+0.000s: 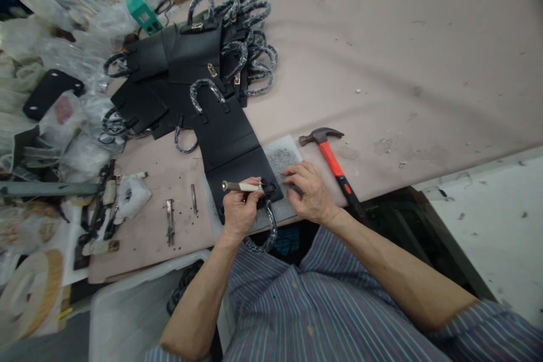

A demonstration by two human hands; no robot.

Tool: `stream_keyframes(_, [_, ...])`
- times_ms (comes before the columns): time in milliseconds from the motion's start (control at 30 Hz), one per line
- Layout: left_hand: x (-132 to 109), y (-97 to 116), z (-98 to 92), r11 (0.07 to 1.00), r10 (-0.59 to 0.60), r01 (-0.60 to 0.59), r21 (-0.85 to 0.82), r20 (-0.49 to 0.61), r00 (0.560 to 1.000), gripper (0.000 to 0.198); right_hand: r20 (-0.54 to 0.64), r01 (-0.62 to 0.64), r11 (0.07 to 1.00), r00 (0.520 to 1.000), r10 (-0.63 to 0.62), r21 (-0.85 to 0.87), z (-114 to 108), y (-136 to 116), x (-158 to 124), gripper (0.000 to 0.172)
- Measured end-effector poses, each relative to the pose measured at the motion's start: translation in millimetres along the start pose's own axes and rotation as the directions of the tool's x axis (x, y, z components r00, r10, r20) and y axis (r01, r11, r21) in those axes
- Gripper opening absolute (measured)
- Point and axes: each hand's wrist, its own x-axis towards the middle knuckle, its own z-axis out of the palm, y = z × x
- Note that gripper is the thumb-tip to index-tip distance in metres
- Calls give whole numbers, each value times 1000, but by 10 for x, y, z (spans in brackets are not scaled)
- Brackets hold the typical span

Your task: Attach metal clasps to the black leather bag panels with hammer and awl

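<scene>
The left hand (241, 210) pinches a tool (242, 186) — right hand (313, 195) curled nearby, grip unclear — over a creased black panel (231, 138) with a plastic-wrapped handle (272, 227)

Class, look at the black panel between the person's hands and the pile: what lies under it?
A pale, speckled board shows past the black panel's right edge and at its lower left. Whatever lies beneath the panel's middle is covered.

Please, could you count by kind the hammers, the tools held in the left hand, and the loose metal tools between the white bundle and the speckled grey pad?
Red-and-black-handled claw hammer: 1
Cream-and-metal rod-shaped tool in the left hand: 1
Slender loose metal tools: 2
Total: 4
</scene>
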Motion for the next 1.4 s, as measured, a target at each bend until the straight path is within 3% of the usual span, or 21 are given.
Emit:
stream_keyframes(433, [-29,44,68,981,138,-141,136,36,990,11,-120,-4,1000,993,2,-13,-11,-30,-21,22])
stream_keyframes(500, [-26,46,68,978,145,-149,146,39,989,11,-169,-37,997,985,26,-62,-111,-12,-29,23])
stream_keyframes(600, [-17,33,73,976,152,-158,149,55,987,11,-230,-149,953,969,88,-264,-372,82,-100,27])
stream_keyframes(700, [-5,25,78,972,158,-171,160,87,984,14,-197,-343,840,938,284,-420,-645,206,-216,35])
stream_keyframes(767, [0,34,77,968,162,-178,179,101,982,15,-143,-506,789,861,488,-348,-762,252,-266,26])
stream_keyframes(833, [0,48,73,965,161,-178,194,99,982,15,-36,-708,696,704,710,-124,-820,238,-269,16])
stream_keyframes(900, [-5,60,68,965,160,-174,195,88,983,15,124,-830,553,557,821,71,-844,155,-232,13])
stream_keyframes(933, [-9,65,66,966,160,-174,193,83,984,16,196,-855,504,518,833,122,-854,88,-203,13])
stream_keyframes(1000, [-15,70,64,965,167,-179,189,80,983,18,289,-863,482,504,814,150,-890,-91,-137,12])
stream_keyframes(1067, [-19,70,63,963,176,-188,192,79,981,18,328,-856,477,517,791,198,-960,-326,-60,19])
stream_keyframes(1100, [-20,69,63,962,178,-191,195,80,981,18,310,-835,502,550,775,227,-1008,-459,-17,24])
stream_keyframes(1133, [-21,67,63,961,180,-192,198,80,980,18,262,-790,560,611,747,248,-1061,-598,29,30])
stream_keyframes(1200, [-22,63,64,961,173,-187,203,84,981,18,93,-611,767,791,605,197,-1170,-870,121,36])
stream_keyframes(1267, [-25,63,64,963,150,-167,212,93,984,17,-48,-332,943,943,331,-25,-1260,-1087,193,34])
stream_keyframes(1333, [-29,68,63,962,114,-136,236,106,988,16,-2,-75,958,997,77,-278,-1324,-1224,235,29])
stream_keyframes(1400, [-32,76,60,957,69,-101,273,123,990,15,168,86,891,986,-11,-446,-1386,-1312,271,26])
